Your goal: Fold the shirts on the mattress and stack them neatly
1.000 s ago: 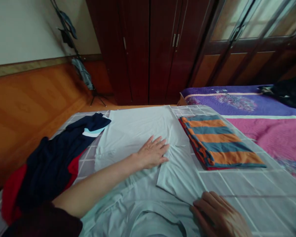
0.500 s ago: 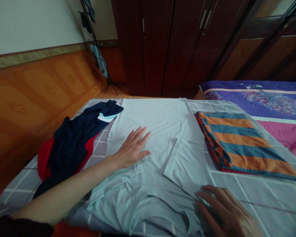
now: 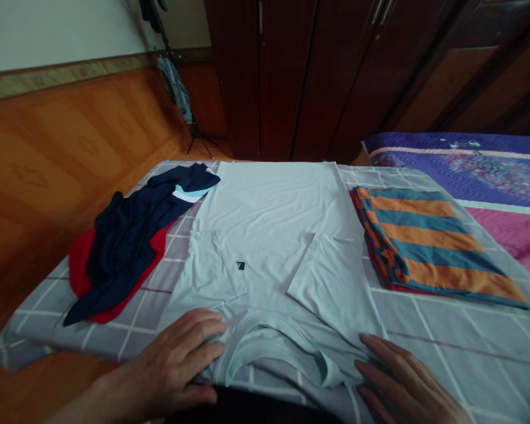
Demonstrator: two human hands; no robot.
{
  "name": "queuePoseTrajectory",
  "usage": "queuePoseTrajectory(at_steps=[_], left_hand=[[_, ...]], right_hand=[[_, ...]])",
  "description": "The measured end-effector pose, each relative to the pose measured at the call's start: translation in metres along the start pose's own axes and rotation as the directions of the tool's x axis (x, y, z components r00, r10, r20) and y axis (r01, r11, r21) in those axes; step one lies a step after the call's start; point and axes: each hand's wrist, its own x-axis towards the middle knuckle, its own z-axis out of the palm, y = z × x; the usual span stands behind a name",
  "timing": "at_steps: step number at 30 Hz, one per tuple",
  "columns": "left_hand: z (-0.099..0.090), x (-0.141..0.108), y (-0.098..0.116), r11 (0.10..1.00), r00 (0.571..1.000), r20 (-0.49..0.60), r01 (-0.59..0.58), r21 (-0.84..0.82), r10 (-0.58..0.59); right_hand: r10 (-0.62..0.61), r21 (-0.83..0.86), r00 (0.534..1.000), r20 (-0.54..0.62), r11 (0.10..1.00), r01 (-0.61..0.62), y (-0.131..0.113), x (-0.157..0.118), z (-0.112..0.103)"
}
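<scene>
A pale blue T-shirt (image 3: 265, 206) lies face down on the bed, with its side flaps folded in over the back and a small black label (image 3: 241, 265) showing. My left hand (image 3: 176, 359) sits at the shirt's shoulder beside the collar (image 3: 269, 347), fingers curled over bunched cloth. My right hand (image 3: 401, 383) rests at the opposite shoulder, its fingers spread and their tips on the shirt's edge.
A folded orange and teal striped cloth (image 3: 433, 247) lies to the right of the shirt. A crumpled navy and red garment (image 3: 123, 247) lies to its left on the grey checked sheet (image 3: 70, 330). Beyond stand a purple quilt (image 3: 468, 159) and a dark wooden wardrobe (image 3: 265, 76).
My left hand has moved from the shirt's middle down to the collar. The shirt's left flap now lies flat, showing the black label. My view has tilted slightly downward.
</scene>
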Motion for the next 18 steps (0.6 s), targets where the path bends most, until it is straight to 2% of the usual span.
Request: queuePoseTrajectory(at_steps=[4, 7, 12, 14, 16, 18], left_hand=[[0.008, -0.014, 0.006, 0.997, 0.994, -0.078, 0.077, 0.012, -0.075], [0.008, -0.011, 0.006, 0.998, 0.995, -0.089, 0.048, 0.031, -0.045], [0.006, -0.013, 0.006, 0.995, 0.992, -0.127, 0.016, 0.098, -0.004], [0.008, -0.016, 0.005, 0.999, 0.981, -0.190, 0.046, 0.022, -0.041], [0.009, -0.020, 0.003, 0.986, 0.960, -0.240, 0.120, -0.116, -0.145], [0.008, -0.024, 0.002, 0.953, 0.941, -0.234, 0.188, -0.236, -0.244]], right_hand=[[0.024, 0.027, 0.999, 0.038, 0.999, -0.025, -0.007, 0.025, -0.007], [0.003, 0.001, 1.000, 0.012, 1.000, -0.003, -0.013, 0.037, -0.004], [-0.011, -0.066, 1.000, -0.007, 0.998, 0.010, -0.017, 0.034, 0.007], [-0.015, -0.065, 1.000, 0.018, 0.998, 0.016, -0.019, 0.035, 0.004], [-0.031, -0.050, 0.998, 0.046, 0.998, 0.033, -0.022, 0.038, -0.002], [-0.039, -0.021, 0.998, 0.053, 0.999, 0.040, -0.024, 0.041, -0.009]])
